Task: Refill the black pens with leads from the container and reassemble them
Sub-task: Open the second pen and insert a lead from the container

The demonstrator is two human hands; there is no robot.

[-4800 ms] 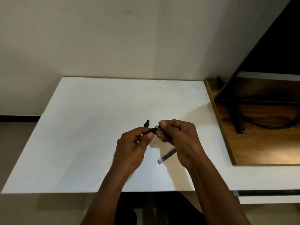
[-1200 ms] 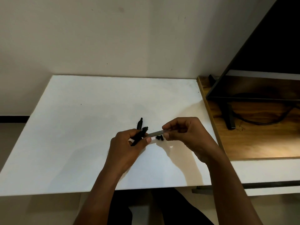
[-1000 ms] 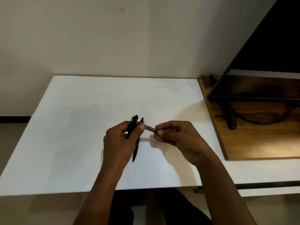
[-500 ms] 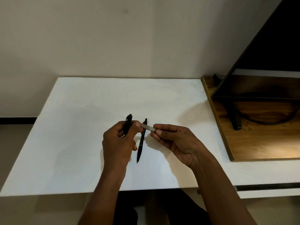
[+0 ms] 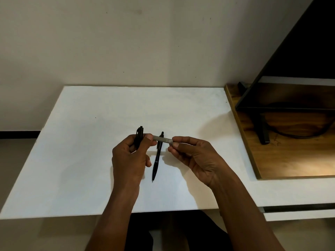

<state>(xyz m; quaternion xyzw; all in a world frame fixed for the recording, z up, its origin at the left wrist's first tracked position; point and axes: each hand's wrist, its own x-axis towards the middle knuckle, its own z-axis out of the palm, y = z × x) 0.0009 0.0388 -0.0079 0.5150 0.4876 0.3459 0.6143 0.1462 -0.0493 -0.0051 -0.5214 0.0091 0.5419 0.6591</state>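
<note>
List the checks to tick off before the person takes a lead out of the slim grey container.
1. Slim grey lead container held at both ends, left hand and right hand: ok.
2. Black pen gripped upright in the left hand: ok.
3. Second black pen lying flat on the white table, clear of the edge: ok.
4. Container open: cannot tell.
5. Held pen opened for refilling: cannot tell.
</note>
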